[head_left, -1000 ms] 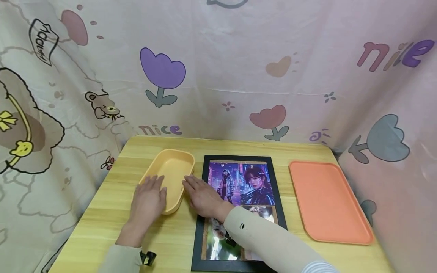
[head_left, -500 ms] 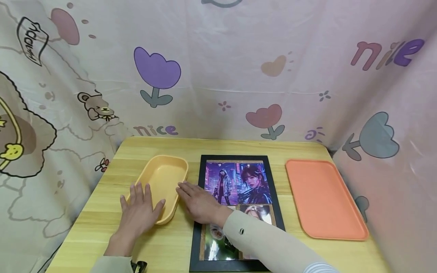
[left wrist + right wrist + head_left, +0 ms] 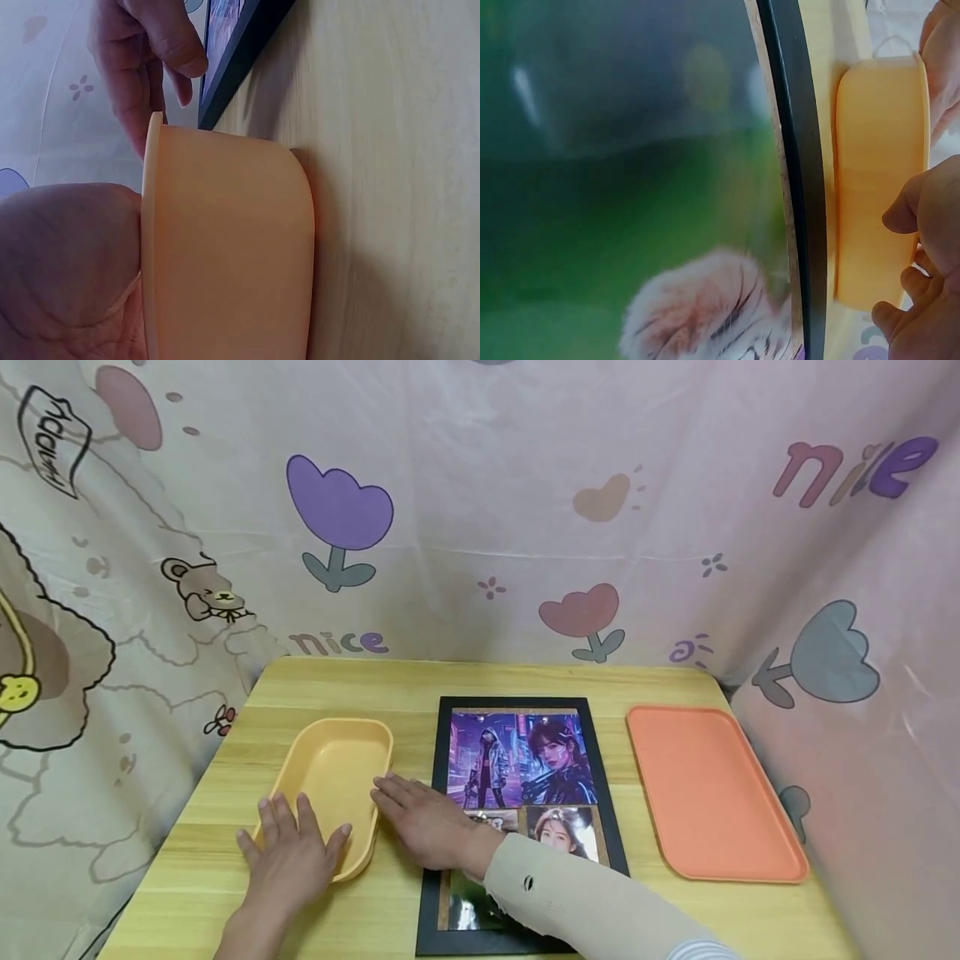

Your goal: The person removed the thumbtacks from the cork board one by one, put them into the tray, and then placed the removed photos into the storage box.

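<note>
Left hand (image 3: 291,858), fingers spread, and right hand (image 3: 429,823), fingers straight, touch the yellow tray (image 3: 339,770), ungripped, lower left; positioning seems underway, next needing even pressure.

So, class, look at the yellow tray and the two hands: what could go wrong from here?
1. The left hand lies over the near left rim of the yellow tray; pressing hard there might tip it.
2. The right sleeve stretches across the picture frame, so moving that arm could nudge the frame.
3. The right hand is between tray and frame; sliding the tray rightward could push it into the frame.
</note>
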`<move>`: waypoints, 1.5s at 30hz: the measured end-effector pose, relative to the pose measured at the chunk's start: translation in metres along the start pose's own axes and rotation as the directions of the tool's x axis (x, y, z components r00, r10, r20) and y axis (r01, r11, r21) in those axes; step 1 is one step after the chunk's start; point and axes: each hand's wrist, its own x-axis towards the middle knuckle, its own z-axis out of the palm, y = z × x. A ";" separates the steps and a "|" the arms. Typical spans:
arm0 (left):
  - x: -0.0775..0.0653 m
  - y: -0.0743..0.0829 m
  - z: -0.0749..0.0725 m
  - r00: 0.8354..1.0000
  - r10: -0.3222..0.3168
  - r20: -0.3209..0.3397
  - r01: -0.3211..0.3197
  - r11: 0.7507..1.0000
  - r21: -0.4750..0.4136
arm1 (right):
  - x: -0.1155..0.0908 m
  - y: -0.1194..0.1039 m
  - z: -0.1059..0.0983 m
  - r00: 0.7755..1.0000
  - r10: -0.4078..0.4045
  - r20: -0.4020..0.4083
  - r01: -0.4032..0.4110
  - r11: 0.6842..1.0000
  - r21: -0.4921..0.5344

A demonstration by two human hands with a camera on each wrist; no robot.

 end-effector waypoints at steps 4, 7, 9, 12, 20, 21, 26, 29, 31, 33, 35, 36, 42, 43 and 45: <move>-0.002 -0.004 0.001 1.000 -0.011 -0.002 0.011 1.000 -0.016 | 0.000 -0.003 0.000 1.000 -0.009 0.000 0.009 1.000 -0.018; -0.003 -0.005 0.002 1.000 -0.012 -0.011 0.012 1.000 -0.020 | 0.000 -0.004 0.000 1.000 -0.017 -0.008 0.017 0.999 -0.035; -0.002 -0.006 0.003 1.000 -0.013 -0.015 0.013 1.000 -0.023 | 0.000 -0.004 0.001 1.000 -0.019 -0.011 0.019 0.999 -0.044; -0.002 -0.006 0.003 1.000 -0.017 -0.015 0.017 0.999 -0.028 | 0.001 -0.004 0.000 1.000 -0.017 -0.008 0.017 0.999 -0.043; 0.001 -0.008 0.001 0.999 -0.030 -0.021 0.030 0.999 -0.019 | 0.001 0.003 -0.006 1.000 -0.019 0.013 0.019 1.000 -0.023; 0.001 -0.009 0.001 0.999 -0.029 -0.025 0.029 0.999 -0.018 | 0.001 0.005 -0.007 1.000 -0.020 0.008 0.020 0.999 -0.025; 0.002 -0.014 -0.001 0.999 -0.028 -0.019 0.028 0.999 -0.019 | -0.001 0.015 -0.010 0.999 -0.023 -0.026 0.022 0.998 -0.062; 0.002 -0.017 -0.003 0.999 -0.033 0.006 0.034 0.999 -0.030 | -0.004 0.026 -0.011 0.998 -0.039 -0.059 0.034 0.996 -0.086; 0.002 -0.016 -0.005 0.999 -0.030 -0.015 0.029 0.999 -0.043 | -0.008 0.036 -0.013 0.994 -0.052 -0.097 0.043 0.994 -0.097; 0.001 -0.010 -0.008 0.996 -0.001 -0.092 -0.005 0.998 -0.061 | -0.013 0.048 -0.016 0.989 -0.056 -0.135 0.042 0.994 -0.101; 0.002 0.002 -0.011 0.971 0.069 -0.228 -0.091 0.992 -0.086 | -0.020 0.063 -0.020 0.982 -0.046 -0.183 0.031 0.996 -0.088; 0.002 0.011 -0.011 0.944 0.117 -0.307 -0.153 0.984 -0.095 | -0.024 0.070 -0.022 0.977 -0.038 -0.212 0.022 0.997 -0.076; 0.021 0.072 0.008 0.776 0.404 -0.484 -0.478 0.878 -0.035 | -0.047 0.120 -0.031 0.919 0.002 -0.393 -0.009 1.000 -0.015; 0.026 0.081 0.014 0.771 0.437 -0.463 -0.505 0.863 -0.026 | -0.050 0.127 -0.033 0.913 0.007 -0.409 -0.017 1.000 -0.021; 0.038 0.096 0.026 0.769 0.496 -0.403 -0.549 0.836 -0.019 | -0.054 0.138 -0.035 0.909 0.030 -0.415 -0.046 0.999 -0.027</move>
